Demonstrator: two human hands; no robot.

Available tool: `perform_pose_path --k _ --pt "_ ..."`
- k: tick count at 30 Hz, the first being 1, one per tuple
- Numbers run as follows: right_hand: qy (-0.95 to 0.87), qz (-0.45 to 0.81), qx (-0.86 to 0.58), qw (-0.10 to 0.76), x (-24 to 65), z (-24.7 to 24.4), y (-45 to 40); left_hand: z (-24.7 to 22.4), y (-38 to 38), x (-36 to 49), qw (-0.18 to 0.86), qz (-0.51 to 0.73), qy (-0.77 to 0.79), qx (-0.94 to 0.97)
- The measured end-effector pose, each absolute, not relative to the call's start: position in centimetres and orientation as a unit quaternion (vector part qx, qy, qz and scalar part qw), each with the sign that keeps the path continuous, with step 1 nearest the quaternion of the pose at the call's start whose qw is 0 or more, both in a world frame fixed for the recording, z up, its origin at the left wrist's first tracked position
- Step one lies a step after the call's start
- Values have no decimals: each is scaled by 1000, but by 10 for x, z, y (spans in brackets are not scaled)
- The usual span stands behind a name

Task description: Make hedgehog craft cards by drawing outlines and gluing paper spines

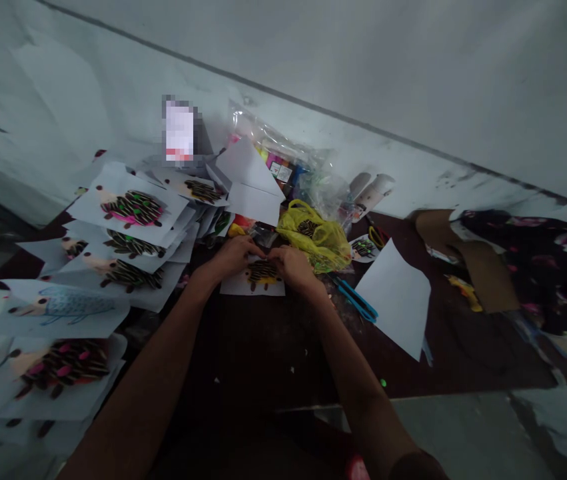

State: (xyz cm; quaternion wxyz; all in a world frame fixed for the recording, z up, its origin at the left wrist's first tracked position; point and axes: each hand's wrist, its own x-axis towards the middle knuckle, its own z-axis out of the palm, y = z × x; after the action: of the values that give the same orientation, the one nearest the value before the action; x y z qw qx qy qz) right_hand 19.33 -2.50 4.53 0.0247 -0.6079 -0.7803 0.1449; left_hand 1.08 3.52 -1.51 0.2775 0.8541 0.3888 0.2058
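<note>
A white sheet (233, 287) bearing a hedgehog figure (262, 272) of dark striped pieces lies on the dark table. My left hand (236, 257) and my right hand (290, 265) meet above the figure's top edge, fingertips pinched close together. Whatever is between them is too small to make out. Just beyond my right hand sits an open yellow plastic bag (330, 241) with striped pieces inside. Blue-handled scissors (356, 300) lie to the right of that hand.
Stacks of sheets with hedgehog figures (136, 208) fill the left side. A blank white sheet (398, 297) lies right of the scissors. Clear plastic packaging (283, 143) rests against the wall. Brown cardboard (486, 273) and dark patterned cloth (543, 267) are at the far right.
</note>
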Motion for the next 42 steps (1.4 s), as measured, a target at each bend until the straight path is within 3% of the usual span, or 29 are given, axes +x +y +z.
perform_pose_path --k 33,42 --pt "-785 131 -605 41 195 45 -30 -16 37 10 255 196 387 864" --pt "-759 101 -635 104 214 43 -26 -9 33 10 268 201 389 858"
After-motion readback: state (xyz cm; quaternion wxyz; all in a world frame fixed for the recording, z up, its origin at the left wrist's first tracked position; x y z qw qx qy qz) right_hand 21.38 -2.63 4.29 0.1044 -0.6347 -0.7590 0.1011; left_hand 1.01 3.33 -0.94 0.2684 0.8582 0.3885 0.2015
